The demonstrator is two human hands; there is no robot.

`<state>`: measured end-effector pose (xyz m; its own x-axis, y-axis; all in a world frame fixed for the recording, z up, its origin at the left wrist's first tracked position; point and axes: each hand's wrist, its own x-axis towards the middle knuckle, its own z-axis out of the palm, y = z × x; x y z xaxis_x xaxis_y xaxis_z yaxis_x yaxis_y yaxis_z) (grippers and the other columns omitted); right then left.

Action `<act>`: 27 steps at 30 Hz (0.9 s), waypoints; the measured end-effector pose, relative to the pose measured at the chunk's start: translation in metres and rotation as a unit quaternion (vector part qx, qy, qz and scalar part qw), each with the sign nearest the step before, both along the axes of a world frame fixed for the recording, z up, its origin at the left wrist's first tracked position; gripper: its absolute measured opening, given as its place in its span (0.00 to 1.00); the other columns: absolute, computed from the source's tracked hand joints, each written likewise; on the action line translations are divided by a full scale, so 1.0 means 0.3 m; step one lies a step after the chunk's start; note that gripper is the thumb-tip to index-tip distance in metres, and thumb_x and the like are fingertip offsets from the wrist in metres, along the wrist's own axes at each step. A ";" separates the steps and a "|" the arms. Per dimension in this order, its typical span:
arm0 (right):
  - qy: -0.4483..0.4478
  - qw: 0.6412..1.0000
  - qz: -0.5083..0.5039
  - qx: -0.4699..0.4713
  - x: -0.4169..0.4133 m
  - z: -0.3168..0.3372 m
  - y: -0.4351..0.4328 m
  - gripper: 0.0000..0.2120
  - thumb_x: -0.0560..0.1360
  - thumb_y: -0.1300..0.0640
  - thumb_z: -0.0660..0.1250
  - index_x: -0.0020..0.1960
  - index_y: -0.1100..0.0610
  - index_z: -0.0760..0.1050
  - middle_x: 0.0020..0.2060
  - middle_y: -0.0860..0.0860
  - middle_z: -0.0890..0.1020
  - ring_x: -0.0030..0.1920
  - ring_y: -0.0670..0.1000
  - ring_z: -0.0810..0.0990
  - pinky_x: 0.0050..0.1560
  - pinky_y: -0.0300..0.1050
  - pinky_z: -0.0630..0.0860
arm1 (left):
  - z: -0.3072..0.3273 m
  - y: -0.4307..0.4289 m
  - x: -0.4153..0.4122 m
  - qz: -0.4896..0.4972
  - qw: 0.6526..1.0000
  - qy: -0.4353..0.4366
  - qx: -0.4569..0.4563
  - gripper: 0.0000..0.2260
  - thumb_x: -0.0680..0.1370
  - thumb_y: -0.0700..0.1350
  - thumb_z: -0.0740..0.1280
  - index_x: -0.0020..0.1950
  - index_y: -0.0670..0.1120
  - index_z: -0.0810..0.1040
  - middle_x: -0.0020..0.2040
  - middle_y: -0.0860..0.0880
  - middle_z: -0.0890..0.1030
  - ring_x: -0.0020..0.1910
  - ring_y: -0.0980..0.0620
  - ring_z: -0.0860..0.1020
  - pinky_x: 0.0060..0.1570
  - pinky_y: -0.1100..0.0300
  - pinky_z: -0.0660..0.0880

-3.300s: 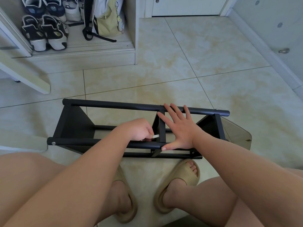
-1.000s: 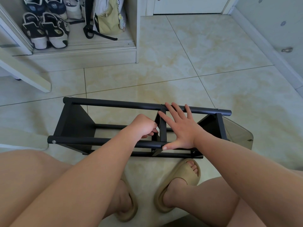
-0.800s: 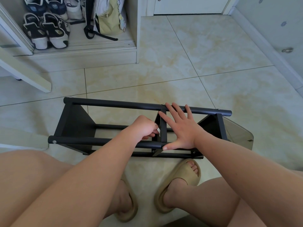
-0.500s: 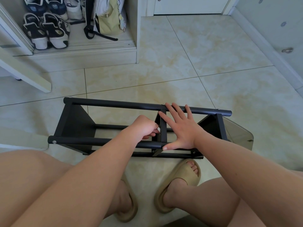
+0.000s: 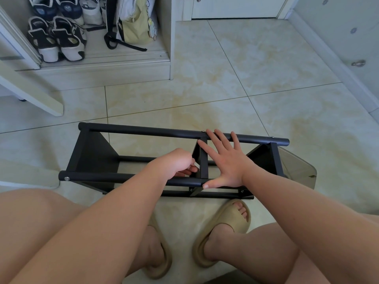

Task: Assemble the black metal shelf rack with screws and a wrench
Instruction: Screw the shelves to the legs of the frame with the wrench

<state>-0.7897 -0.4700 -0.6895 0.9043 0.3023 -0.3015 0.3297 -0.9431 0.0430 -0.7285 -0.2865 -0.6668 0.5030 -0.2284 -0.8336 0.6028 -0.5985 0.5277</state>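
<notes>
- The black metal shelf rack (image 5: 131, 131) lies on the tiled floor (image 5: 235, 83) at the centre of the frame, directly ahead of the person's knees and sandalled feet.
- Two long round bars run left to right: the far bar (image 5: 143, 130) above, the near bar (image 5: 106, 177) below. A flat vertical cross strut (image 5: 204, 160) joins them right of centre.
- Right hand (image 5: 227, 160): grip open, palm flat and fingers spread, pressed on the rack just right of the cross strut. The fingertips reach the far bar; the thumb lies along the near bar.
- Left hand (image 5: 176, 162): grip closed in a loose fist, just left of the cross strut and above the near bar. A small pale sliver (image 5: 196, 165) shows at the fingertips, touching the strut (too small to identify; it cannot be told whether this is a wrench or a screw).
- Silver screw heads are visible at the left end of the near bar (image 5: 66, 178) and on top of the far bar above the strut (image 5: 203, 131).
- The left forearm hides the middle of the near bar; the right forearm hides the rack's lower right corner.
- A translucent sheet (image 5: 297, 167) lies partly beneath the rack's right end.
- Upper left of the frame: sneakers (image 5: 57, 39) and a pale yellow bag (image 5: 135, 27) stand in an open cabinet, cut off by the top edge.
</notes>
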 end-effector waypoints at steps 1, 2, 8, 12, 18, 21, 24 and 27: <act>0.000 1.000 0.000 0.000 0.000 0.000 0.000 0.60 0.61 0.12 0.43 0.81 0.46 0.33 0.80 0.54 0.32 0.80 0.60 0.32 0.75 0.72 0.37 | 0.000 0.004 0.001 -0.007 1.000 -0.003 -0.001 0.09 0.84 0.42 0.58 0.47 0.47 0.76 0.31 0.52 0.83 0.38 0.54 0.81 0.40 0.59 0.75; 0.000 1.000 0.000 0.000 -0.001 0.001 0.000 0.60 0.61 0.12 0.43 0.81 0.46 0.32 0.80 0.54 0.32 0.80 0.60 0.32 0.75 0.72 0.37 | 0.001 0.008 0.003 -0.016 1.000 -0.005 -0.004 0.09 0.84 0.42 0.58 0.47 0.47 0.76 0.32 0.52 0.83 0.39 0.54 0.81 0.41 0.59 0.75; 0.004 1.000 0.000 -0.003 0.002 0.002 -0.001 0.60 0.61 0.12 0.44 0.81 0.46 0.31 0.80 0.54 0.31 0.79 0.60 0.31 0.75 0.72 0.36 | 0.003 0.035 0.009 -0.102 0.994 -0.028 -0.019 0.10 0.84 0.39 0.58 0.61 0.42 0.77 0.41 0.50 0.84 0.45 0.52 0.81 0.57 0.56 0.75; 0.003 1.000 -0.001 -0.003 0.001 0.002 -0.001 0.60 0.61 0.12 0.44 0.81 0.46 0.32 0.80 0.54 0.32 0.80 0.60 0.32 0.75 0.72 0.36 | 0.004 0.055 0.015 -0.167 0.985 -0.049 -0.018 0.11 0.84 0.38 0.58 0.63 0.41 0.77 0.42 0.51 0.84 0.43 0.55 0.80 0.47 0.61 0.75; 0.007 1.000 -0.002 -0.003 0.003 0.005 0.000 0.60 0.61 0.12 0.44 0.81 0.46 0.32 0.80 0.54 0.31 0.79 0.59 0.31 0.75 0.72 0.35 | -0.002 0.065 0.020 -0.252 0.963 -0.097 0.014 0.10 0.84 0.42 0.61 0.60 0.46 0.81 0.42 0.57 0.82 0.44 0.58 0.77 0.41 0.63 0.67; 0.007 1.000 -0.003 -0.002 0.002 0.006 0.001 0.60 0.61 0.12 0.44 0.81 0.45 0.31 0.80 0.54 0.31 0.79 0.59 0.31 0.75 0.72 0.35 | -0.002 0.064 0.019 -0.300 0.945 -0.123 0.036 0.10 0.83 0.43 0.62 0.58 0.48 0.82 0.45 0.54 0.79 0.48 0.53 0.74 0.51 0.60 0.67; 0.008 1.000 -0.002 -0.002 0.000 0.008 0.002 0.60 0.61 0.13 0.44 0.81 0.45 0.31 0.80 0.54 0.31 0.79 0.59 0.31 0.75 0.72 0.35 | 0.007 0.061 0.015 -0.345 0.929 -0.126 0.045 0.11 0.83 0.43 0.62 0.60 0.47 0.82 0.53 0.50 0.79 0.54 0.49 0.75 0.56 0.58 0.69; 0.009 1.000 -0.003 -0.002 0.001 0.010 0.002 0.60 0.61 0.12 0.43 0.80 0.45 0.31 0.80 0.54 0.31 0.79 0.59 0.31 0.75 0.72 0.35 | 0.012 0.059 0.012 -0.374 0.917 -0.126 0.059 0.12 0.83 0.44 0.61 0.63 0.47 0.80 0.60 0.48 0.79 0.60 0.46 0.75 0.62 0.55 0.70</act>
